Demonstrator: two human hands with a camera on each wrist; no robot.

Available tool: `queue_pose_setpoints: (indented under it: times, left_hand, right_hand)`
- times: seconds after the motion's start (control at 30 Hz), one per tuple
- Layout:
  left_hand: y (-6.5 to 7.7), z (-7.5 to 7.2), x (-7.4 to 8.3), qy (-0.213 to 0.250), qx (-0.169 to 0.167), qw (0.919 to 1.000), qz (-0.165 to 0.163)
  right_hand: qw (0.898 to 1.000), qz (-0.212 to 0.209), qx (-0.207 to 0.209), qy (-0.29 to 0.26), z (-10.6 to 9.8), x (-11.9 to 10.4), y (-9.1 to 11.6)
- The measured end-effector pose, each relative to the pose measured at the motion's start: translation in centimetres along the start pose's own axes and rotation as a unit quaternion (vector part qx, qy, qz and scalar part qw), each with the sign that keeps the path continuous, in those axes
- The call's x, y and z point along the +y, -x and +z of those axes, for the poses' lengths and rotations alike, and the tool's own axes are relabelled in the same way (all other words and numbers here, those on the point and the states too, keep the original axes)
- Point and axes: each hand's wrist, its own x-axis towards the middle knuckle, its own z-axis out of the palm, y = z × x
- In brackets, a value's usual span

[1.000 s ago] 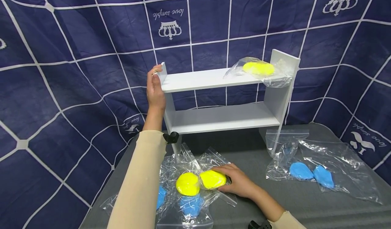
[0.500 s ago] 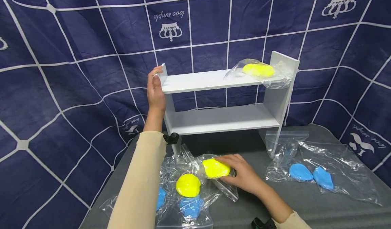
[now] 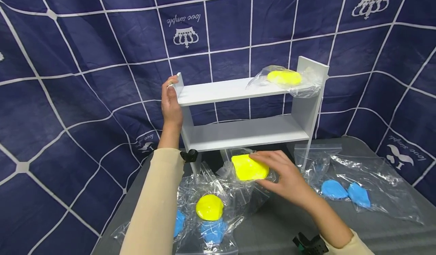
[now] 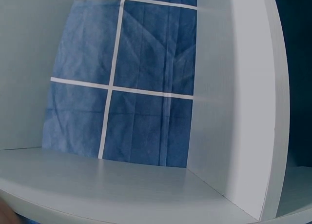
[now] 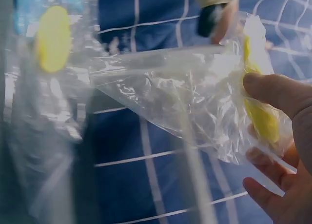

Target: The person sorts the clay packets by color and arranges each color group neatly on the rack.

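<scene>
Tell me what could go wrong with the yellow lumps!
The right hand pinches a yellow lump through its shiny bag, which might slip. That loose bag reaches toward the other bags and might drag them along. On the top shelf, another lump sits in a bag hanging over the edge; a bump could knock it off.

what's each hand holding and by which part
Right hand: a yellow lump, pinched through its clear bag at its right end in the head view. Left hand: the white shelf, gripped near the top of its left side panel.

The blue cloth reads "love simple" (upside down) above a crown, seemingly also at lower right.
</scene>
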Motion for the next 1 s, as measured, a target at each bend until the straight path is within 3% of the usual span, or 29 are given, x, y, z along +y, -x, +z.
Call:
queue_pose_setpoints:
  times: [0.27, 0.43, 0.6, 0.83, 1.0]
  left_hand:
    - [-0.1, -0.1, 0.0, -0.011, -0.007, 0.9999, -0.004]
    - [-0.1, 0.0, 0.2, -0.014, -0.002, 0.9999, -0.005]
    - [-0.3, -0.2, -0.4, -0.012, 0.004, 0.9999, -0.004]
    - [-0.7, -0.8, -3.6, -0.008, 0.010, 0.9999, 0.000]
    - [-0.8, -0.6, -3.8, 0.003, 0.002, 1.0000, 0.006]
  right_hand:
    - [0.997, -0.032, 0.071, 0.004, -6.4, -2.9, -4.2]
    - [0.992, -0.043, 0.113, 0.018, -9.2, -4.1, -7.3]
    - [0.988, -0.047, 0.145, 0.036, -10.8, -4.4, -10.4]
    - [0.984, -0.047, 0.158, 0.062, -12.1, -4.1, -13.6]
    - [0.984, -0.020, 0.157, 0.081, -12.6, -2.9, -15.1]
